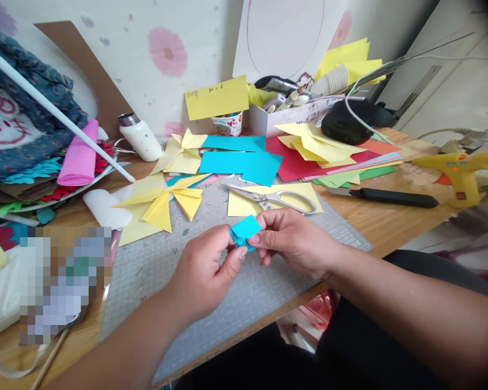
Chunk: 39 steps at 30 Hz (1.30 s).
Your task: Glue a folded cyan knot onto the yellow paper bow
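Observation:
A small piece of folded blue paper [246, 227] is pinched between both hands above the grey cutting mat [211, 314]. My left hand [207, 268] grips its left side with thumb and fingers closed. On the other side, my right hand [287, 238] pinches the paper's right edge. Its lower part looks crumpled or folded, partly hidden by the fingertips. Just beyond lie silver scissors [266, 201] on a pale yellow sheet [239, 205]. Blue paper strips [231, 162] rest farther back, and a folded yellow paper shape [166, 203] lies to the left.
At the right are a black-handled knife [394, 196] and a yellow glue gun [457, 168]. Coloured paper sheets [288, 162] are stacked behind. A white bottle [140, 138], a paper cup [228, 125] and a filled box [268, 120] stand along the wall.

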Each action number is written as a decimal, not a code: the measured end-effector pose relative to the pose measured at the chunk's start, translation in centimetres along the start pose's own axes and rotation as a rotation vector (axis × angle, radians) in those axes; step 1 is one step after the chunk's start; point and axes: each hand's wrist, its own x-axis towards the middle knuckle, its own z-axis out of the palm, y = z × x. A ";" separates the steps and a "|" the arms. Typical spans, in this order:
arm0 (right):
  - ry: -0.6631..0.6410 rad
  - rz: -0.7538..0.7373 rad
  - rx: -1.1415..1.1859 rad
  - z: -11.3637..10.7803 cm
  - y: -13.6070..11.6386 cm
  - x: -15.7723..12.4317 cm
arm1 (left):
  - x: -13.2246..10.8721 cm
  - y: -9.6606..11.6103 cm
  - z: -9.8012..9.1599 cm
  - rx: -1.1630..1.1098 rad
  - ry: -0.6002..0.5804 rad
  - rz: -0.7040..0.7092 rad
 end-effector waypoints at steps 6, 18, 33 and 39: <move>-0.064 0.017 0.051 0.3 0.3 0.0 | -0.1 0.1 -0.2 -0.097 -0.036 0.075; 0.059 -0.161 -0.086 0.9 0.7 0.2 | 0.0 -0.4 1.0 -0.527 0.019 -0.357; 0.094 -0.165 -0.241 1.1 0.8 0.0 | 0.1 -1.1 0.2 -0.365 -0.034 -0.194; 0.135 -0.359 -0.427 -0.1 0.2 -0.3 | 0.4 -0.7 0.3 -0.309 -0.087 -0.284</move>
